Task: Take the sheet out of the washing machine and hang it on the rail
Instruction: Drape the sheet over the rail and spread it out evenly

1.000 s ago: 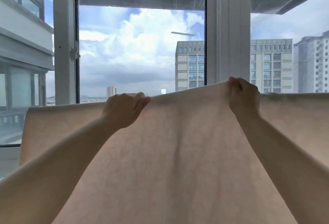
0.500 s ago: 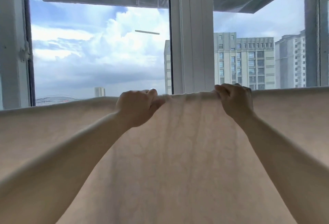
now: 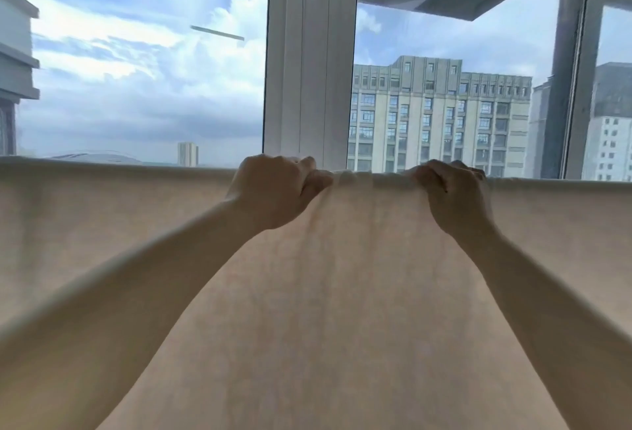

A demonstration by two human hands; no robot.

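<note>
- My left hand (image 3: pixel 273 190) is clenched on the top edge of the sheet (image 3: pixel 342 310), knuckles up, thumb pressed along the fold; my right hand (image 3: pixel 453 195) is curled over the same edge, fingers (image 3: pixel 431 173) hooked down the near side.
- The sheet, a pale beige, hangs in front of me and fills the lower view; its top edge runs nearly level from side to side; the rail itself is hidden under the fold.
- Against half a second ago, my hands sit closer together; the cloth between them has bunched into small vertical gathers where it was smoother.
- A second ago the edge peaked at my right hand and sagged to the left; now it lies flat.
- The white window post (image 3: pixel 309 53) now stands between my hands; the grey apartment block (image 3: pixel 441 115) shows beyond the right pane.
</note>
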